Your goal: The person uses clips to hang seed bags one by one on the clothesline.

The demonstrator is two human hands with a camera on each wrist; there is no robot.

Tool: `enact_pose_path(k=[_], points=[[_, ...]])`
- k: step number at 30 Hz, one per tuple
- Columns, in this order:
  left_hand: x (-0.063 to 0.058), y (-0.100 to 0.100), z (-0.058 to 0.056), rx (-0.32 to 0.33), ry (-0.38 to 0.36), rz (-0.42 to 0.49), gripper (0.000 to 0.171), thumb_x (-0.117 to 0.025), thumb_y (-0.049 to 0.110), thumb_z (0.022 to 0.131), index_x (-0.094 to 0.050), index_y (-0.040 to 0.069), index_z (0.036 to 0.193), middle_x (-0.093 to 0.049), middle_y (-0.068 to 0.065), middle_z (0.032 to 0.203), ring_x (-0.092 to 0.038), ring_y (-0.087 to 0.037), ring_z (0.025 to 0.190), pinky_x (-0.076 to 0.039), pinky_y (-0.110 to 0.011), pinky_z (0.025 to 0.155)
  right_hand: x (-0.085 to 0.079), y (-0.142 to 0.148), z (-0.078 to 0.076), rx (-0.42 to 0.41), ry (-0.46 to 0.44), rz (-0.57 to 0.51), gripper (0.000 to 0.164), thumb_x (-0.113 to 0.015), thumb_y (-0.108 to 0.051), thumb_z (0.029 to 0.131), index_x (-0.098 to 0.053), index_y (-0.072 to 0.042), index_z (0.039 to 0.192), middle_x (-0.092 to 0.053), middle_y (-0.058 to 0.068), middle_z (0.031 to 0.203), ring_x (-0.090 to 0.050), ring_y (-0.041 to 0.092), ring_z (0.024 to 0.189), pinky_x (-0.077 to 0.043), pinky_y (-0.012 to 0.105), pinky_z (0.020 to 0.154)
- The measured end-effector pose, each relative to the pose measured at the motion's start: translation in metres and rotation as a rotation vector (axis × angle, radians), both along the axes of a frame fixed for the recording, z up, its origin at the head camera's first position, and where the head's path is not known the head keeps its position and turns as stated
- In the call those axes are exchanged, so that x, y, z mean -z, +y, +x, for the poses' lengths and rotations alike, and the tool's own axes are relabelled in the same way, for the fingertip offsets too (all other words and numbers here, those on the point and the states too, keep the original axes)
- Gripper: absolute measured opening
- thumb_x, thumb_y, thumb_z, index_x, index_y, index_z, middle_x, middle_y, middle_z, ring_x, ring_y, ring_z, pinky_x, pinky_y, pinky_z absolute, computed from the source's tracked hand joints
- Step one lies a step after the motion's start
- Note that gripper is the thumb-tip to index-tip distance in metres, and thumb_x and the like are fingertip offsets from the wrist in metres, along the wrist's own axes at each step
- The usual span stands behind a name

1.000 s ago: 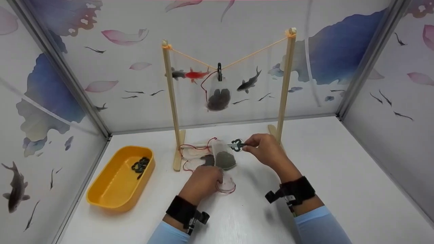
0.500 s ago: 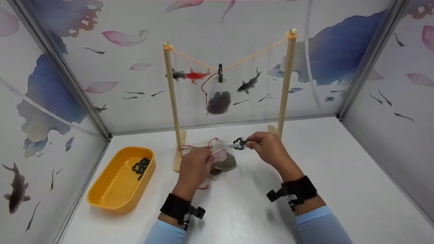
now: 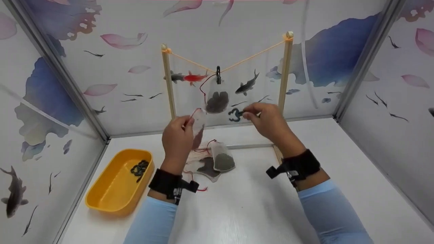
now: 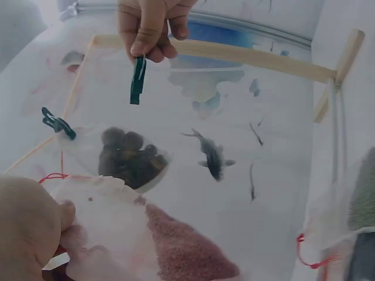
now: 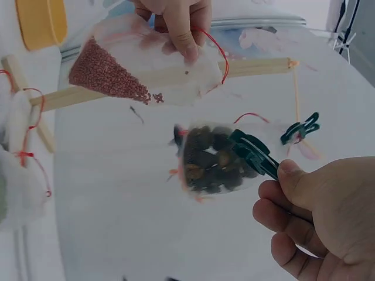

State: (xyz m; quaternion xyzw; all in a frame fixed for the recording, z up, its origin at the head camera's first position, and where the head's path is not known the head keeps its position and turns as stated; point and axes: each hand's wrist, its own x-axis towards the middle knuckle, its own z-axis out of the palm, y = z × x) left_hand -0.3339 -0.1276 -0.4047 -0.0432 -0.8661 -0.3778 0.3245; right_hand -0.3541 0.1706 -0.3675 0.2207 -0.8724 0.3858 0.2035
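Note:
My left hand (image 3: 178, 139) pinches the top of a sheer drawstring bag (image 3: 199, 125) and holds it up off the table. Small reddish-brown beans (image 5: 108, 70) fill its lower part in the right wrist view, and a red cord loops from its top. To the right, my right hand (image 3: 269, 120) pinches a dark green clothespin (image 3: 234, 115) between thumb and fingers, in mid-air. Behind both hands, another sheer bag (image 3: 217, 103) with dark round pieces hangs from an orange string (image 3: 254, 56), fastened by a similar clothespin (image 3: 218, 75).
Two wooden posts, left (image 3: 168, 84) and right (image 3: 284, 74), carry the string. On the table lie a bag with greenish filling (image 3: 223, 161) and one with dark filling (image 3: 207, 166), side by side and overlapping. A yellow tub (image 3: 108, 189) at left contains several clothespins (image 3: 139, 169).
My left hand has picked up the bean bag from beside the other bags and raised it toward the string. My right hand has risen with the clothespin.

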Motion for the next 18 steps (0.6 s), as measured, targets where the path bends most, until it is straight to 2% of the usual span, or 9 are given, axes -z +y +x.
enact_pose_path(k=[6, 9, 13, 18], points=[[-0.06, 0.001, -0.022, -0.037, 0.012, 0.03, 0.031, -0.07, 0.029, 0.115, -0.083, 0.005, 0.129, -0.08, -0.015, 0.117, -0.078, -0.032, 0.103, -0.066, -0.05, 0.091, -0.08, -0.012, -0.003, 0.01, 0.184, 0.015, 0.021, -0.076, -0.018, 0.11, -0.082, -0.001, 0.121, -0.086, 0.013, 0.113, -0.083, 0.027, 0.095, -0.052, 0.013, 0.074], [-0.081, 0.006, -0.031, -0.065, 0.009, 0.012, 0.032, -0.068, 0.031, 0.116, -0.082, 0.007, 0.132, -0.078, -0.014, 0.117, -0.078, -0.031, 0.106, -0.066, -0.048, 0.093, -0.111, -0.022, -0.007, 0.013, 0.225, 0.011, 0.022, -0.075, -0.019, 0.111, -0.082, -0.002, 0.123, -0.085, 0.012, 0.115, -0.083, 0.024, 0.097, -0.053, 0.013, 0.077], [-0.099, 0.013, -0.044, -0.087, -0.002, -0.023, 0.032, -0.066, 0.03, 0.117, -0.081, 0.009, 0.137, -0.079, -0.012, 0.119, -0.079, -0.029, 0.109, -0.066, -0.046, 0.096, -0.14, -0.037, -0.018, 0.024, 0.201, 0.05, 0.022, -0.072, -0.019, 0.113, -0.081, -0.003, 0.125, -0.085, 0.011, 0.117, -0.08, 0.02, 0.101, -0.059, 0.024, 0.086], [-0.11, 0.024, -0.058, -0.084, -0.02, -0.051, 0.029, -0.068, 0.028, 0.116, -0.083, 0.012, 0.135, -0.081, -0.008, 0.122, -0.081, -0.026, 0.113, -0.065, -0.043, 0.101, -0.157, -0.057, -0.033, 0.054, 0.116, 0.165, 0.023, -0.069, -0.02, 0.115, -0.082, -0.004, 0.126, -0.084, 0.013, 0.123, -0.079, 0.024, 0.11, -0.064, 0.039, 0.1]])
